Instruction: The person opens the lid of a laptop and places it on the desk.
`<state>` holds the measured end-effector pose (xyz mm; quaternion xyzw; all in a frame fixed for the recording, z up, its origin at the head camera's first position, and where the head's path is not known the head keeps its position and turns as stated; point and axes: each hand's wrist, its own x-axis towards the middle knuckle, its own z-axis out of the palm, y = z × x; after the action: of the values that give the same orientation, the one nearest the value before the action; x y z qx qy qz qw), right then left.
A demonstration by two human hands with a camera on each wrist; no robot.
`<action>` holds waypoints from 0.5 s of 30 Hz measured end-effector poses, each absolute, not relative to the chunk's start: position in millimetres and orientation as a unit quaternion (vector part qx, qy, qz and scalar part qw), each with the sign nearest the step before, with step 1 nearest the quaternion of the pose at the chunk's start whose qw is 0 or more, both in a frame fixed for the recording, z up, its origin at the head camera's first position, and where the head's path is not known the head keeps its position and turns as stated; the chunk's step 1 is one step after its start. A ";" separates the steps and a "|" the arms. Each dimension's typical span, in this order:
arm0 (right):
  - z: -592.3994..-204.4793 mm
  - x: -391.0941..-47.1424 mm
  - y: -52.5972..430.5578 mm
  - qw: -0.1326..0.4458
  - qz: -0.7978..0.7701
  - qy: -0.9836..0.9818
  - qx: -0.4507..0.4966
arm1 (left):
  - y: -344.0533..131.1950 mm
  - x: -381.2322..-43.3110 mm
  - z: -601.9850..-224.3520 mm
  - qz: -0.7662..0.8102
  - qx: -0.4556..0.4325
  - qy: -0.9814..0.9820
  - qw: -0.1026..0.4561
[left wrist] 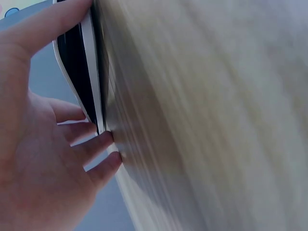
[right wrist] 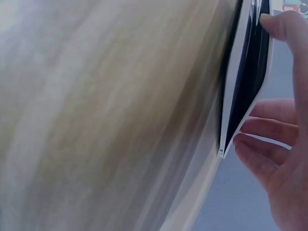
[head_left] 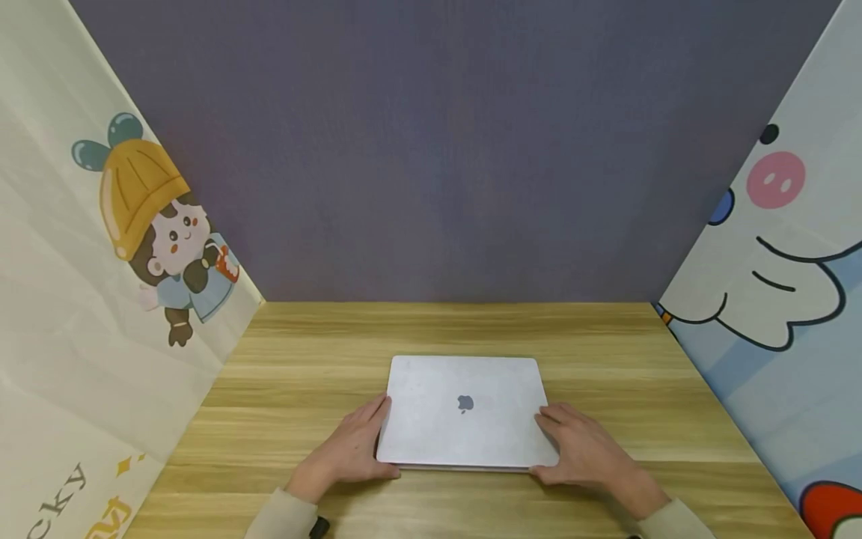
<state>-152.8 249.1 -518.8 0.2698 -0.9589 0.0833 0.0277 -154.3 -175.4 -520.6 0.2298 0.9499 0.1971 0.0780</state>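
1. Bracketing the silver laptop [head_left: 465, 434] from both sides, my hands showed low in the head view. The laptop lay on the wooden table [head_left: 337, 333], around the middle from left to right and nearer to me than to the dark panel [head_left: 458, 150] behind. Its lid faced up, with a dark logo [head_left: 465, 404] at the centre. My left hand [head_left: 350, 442] held its left side, fingers along the edge and thumb at the near corner. My right hand [head_left: 586, 449] matched it on the opposite side. I wore pale sleeves [head_left: 283, 518]. A cartoon figure in a yellow hat [head_left: 138, 187] decorated the left wall, and a pink-snouted one [head_left: 776, 180] the right.

2. In the left wrist view, a dark, narrow gap [left wrist: 74, 60] opened between lid and base, so the laptop stood slightly ajar. My left thumb [left wrist: 53, 21] crossed that gap while my fingers [left wrist: 98, 145], a little apart, reached the far corner; hand and thumb together gripped the side.

3. In the right wrist view, the same wedge showed. My right thumb [right wrist: 276, 26] touched the dark inner face of the lid, and my fingers lay bent along its outside, pinching it between them.
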 end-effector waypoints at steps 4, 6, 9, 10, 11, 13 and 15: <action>-516.8 -152.9 249.3 0.030 0.087 -0.956 0.277 | -177.1 -153.9 -519.7 0.212 0.231 0.946 0.086; -515.9 -152.8 249.5 0.037 0.088 -0.954 0.283 | -177.3 -153.7 -519.1 0.221 0.229 0.944 0.090; -514.6 -153.0 250.1 0.046 0.087 -0.952 0.289 | -177.6 -153.5 -519.4 0.225 0.226 0.943 0.095; -514.5 -153.3 250.5 0.048 0.088 -0.951 0.291 | -177.9 -153.6 -519.7 0.226 0.224 0.943 0.095; -514.1 -153.4 250.8 0.052 0.090 -0.950 0.293 | -178.0 -153.6 -520.0 0.228 0.224 0.943 0.094; -513.3 -153.9 251.3 0.054 0.096 -0.949 0.294 | -178.8 -154.0 -520.9 0.228 0.222 0.944 0.091; -511.8 -154.4 251.5 0.054 0.102 -0.948 0.296 | -179.6 -154.8 -522.0 0.233 0.221 0.943 0.083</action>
<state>-154.4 251.5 -511.8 0.2956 -0.9483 0.1022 0.0538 -154.8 -179.6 -522.0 0.2210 0.9435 0.2327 0.0829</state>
